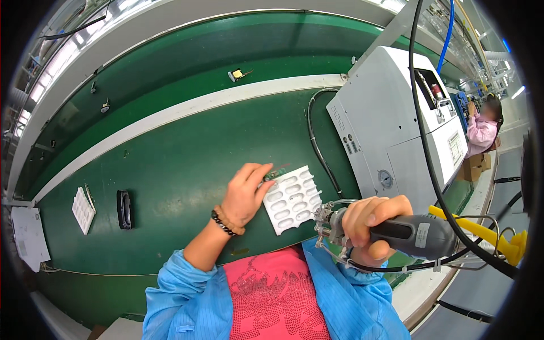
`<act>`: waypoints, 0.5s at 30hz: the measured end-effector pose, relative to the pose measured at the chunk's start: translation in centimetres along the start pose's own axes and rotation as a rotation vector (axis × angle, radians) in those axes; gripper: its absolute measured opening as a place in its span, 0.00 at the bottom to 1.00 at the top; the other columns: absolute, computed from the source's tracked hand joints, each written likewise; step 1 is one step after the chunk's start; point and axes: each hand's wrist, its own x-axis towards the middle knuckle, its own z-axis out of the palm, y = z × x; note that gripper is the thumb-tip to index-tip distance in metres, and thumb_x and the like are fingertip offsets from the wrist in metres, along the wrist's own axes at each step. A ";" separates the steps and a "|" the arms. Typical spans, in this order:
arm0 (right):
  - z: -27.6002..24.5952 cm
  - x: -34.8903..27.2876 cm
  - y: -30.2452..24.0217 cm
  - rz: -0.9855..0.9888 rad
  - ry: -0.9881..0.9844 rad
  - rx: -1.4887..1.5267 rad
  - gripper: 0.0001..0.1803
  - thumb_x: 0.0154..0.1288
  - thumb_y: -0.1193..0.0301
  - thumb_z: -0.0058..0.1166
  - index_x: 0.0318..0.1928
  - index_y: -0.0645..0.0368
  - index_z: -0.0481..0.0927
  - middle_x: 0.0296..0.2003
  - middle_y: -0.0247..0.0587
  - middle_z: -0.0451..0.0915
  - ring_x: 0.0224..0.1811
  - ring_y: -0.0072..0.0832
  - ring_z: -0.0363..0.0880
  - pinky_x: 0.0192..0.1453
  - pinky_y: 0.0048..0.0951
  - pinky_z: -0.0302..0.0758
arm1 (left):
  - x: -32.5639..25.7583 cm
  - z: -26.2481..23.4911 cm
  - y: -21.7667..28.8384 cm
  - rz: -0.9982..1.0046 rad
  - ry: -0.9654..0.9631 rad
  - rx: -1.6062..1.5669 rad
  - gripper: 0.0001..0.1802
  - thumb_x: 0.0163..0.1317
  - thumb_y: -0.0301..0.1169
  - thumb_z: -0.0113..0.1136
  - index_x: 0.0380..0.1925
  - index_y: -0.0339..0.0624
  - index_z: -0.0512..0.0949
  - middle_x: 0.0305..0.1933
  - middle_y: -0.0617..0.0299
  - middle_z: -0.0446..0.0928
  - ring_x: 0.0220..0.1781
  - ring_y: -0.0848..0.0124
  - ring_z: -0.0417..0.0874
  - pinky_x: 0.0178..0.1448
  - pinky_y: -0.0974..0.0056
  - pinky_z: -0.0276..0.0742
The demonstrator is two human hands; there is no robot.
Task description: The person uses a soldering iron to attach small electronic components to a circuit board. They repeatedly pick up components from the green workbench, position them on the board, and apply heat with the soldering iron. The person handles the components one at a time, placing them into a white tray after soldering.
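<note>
**Left hand on small board at tray corner; right hand gripping powered driver**

The left hand (245, 195) lay at centre frame, fingers curled down and pinching a small green circuit board (276, 173) against the upper left corner of a white moulded tray (293, 199). The right hand (371, 222) was closed fully around the grey barrel of an electric screwdriver (396, 231), lower right of centre, its wire-caged nose pointing left toward the tray's lower right edge and stopping just beside it. A black cable (425, 141) ran from the tool's rear up to the top of the frame.

Edges and room: the tray sat tilted on the green mat (170, 170), its lower edge near the person's torso. To the tray's right, a thin black lead (317, 147) and the flank of a white machine housing (385, 130) closed off that side. Leftward the mat lay open as far as a black rectangular part (123, 209) and a second, smaller white tray (83, 210) at lower left. A pale strip (187, 110) crossed the mat diagonally above the hands.

Materials: tray was thin formed plastic with rows of oval pockets, glossy. Mat matte, smooth. Tool body was hard moulded plastic with a pale label. A dark bead bracelet (222, 222) circled the left wrist; sleeves were blue smock fabric. A yellow plastic piece (481, 229) sat behind the tool at right.
</note>
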 end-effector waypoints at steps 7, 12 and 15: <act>-0.3 -0.1 0.2 -0.002 -0.003 0.006 0.27 0.58 0.66 0.76 0.47 0.66 0.73 0.22 0.37 0.76 0.22 0.26 0.76 0.27 0.28 0.74 | -1.0 3.0 -1.1 0.165 -0.012 0.107 0.13 0.56 0.27 0.71 0.42 0.41 0.84 0.41 0.59 0.84 0.42 0.60 0.84 0.52 0.57 0.78; -0.5 -0.1 0.8 -0.021 0.007 -0.028 0.27 0.57 0.65 0.76 0.46 0.67 0.73 0.21 0.37 0.76 0.21 0.27 0.77 0.25 0.28 0.75 | -1.9 4.0 -1.5 0.132 0.030 0.080 0.12 0.57 0.27 0.70 0.42 0.41 0.84 0.41 0.60 0.83 0.43 0.60 0.84 0.52 0.57 0.77; -0.2 0.2 1.0 -0.031 0.019 -0.037 0.27 0.57 0.64 0.76 0.45 0.67 0.72 0.21 0.37 0.76 0.21 0.28 0.78 0.25 0.29 0.76 | -2.0 3.8 -1.6 0.087 0.013 0.024 0.12 0.57 0.27 0.69 0.42 0.41 0.84 0.41 0.60 0.83 0.44 0.60 0.83 0.52 0.57 0.77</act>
